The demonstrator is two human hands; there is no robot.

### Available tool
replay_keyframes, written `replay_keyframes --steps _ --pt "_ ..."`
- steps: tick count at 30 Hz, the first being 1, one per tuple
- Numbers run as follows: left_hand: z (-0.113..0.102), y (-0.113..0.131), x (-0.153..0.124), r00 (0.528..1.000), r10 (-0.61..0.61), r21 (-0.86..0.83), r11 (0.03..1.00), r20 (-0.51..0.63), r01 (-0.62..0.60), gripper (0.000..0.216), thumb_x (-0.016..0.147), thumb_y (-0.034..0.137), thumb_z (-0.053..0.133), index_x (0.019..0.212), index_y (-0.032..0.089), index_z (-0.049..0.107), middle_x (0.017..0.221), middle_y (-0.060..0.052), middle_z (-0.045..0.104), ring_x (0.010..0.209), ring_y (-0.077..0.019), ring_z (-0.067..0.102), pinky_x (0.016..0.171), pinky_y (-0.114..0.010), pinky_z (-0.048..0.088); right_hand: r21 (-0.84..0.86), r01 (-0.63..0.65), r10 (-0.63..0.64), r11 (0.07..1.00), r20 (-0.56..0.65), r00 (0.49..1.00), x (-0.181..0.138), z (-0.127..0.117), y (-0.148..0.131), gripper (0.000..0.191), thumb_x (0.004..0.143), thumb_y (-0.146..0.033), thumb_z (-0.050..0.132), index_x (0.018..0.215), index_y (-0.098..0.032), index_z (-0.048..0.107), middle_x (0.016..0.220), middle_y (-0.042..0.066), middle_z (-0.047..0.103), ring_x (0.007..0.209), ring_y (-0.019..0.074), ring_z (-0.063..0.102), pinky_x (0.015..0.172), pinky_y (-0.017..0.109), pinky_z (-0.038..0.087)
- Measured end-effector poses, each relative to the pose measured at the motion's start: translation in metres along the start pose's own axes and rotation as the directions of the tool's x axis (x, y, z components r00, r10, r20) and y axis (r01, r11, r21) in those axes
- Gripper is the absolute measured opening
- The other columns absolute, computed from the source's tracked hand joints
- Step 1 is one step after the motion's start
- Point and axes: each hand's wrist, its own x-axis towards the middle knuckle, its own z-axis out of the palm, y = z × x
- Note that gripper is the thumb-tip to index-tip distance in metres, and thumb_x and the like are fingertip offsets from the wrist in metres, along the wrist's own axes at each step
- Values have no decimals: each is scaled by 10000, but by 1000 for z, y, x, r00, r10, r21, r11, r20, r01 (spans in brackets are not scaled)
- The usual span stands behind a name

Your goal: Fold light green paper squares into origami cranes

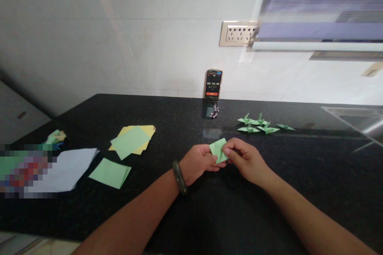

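Note:
My left hand [199, 162] and my right hand [245, 158] meet over the black counter [209, 215], both pinching a small folded piece of green paper [218, 148] between fingers and thumbs. A dark bracelet sits on my left wrist. Several finished green paper cranes [259, 124] lie on the counter behind my right hand. To the left lie a stack of yellow sheets topped by a green sheet [131, 140] and a separate green sheet [110, 173].
A phone [213, 84] showing a timer leans against the white tiled wall, with a small beaded thing [214, 110] in front of it. White paper [73, 166] and crumpled paper [56, 137] lie at far left. A wall socket [237, 33] is above; a sink edge [359, 121] is at right.

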Motion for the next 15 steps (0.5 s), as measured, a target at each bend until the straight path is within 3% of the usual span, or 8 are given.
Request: replay_keyframes --steps 6,15 --pt "0 -2 0 1000 0 -16 1000 15 0 224 702 156 598 919 103 612 856 -97 680 769 -166 648 712 -280 473 29 -89 90 996 -44 995 0 4 2 141 814 -292 515 757 -181 581 678 10 595 610 132 553 576 245 451" --pt "-1 -1 -1 999 -19 -1 1000 42 19 251 644 90 631 894 110 617 841 -86 682 728 -146 651 660 -237 466 8 -87 87 996 -61 994 -2 5 2 134 815 -286 515 759 -186 584 672 18 616 598 138 574 564 253 466"
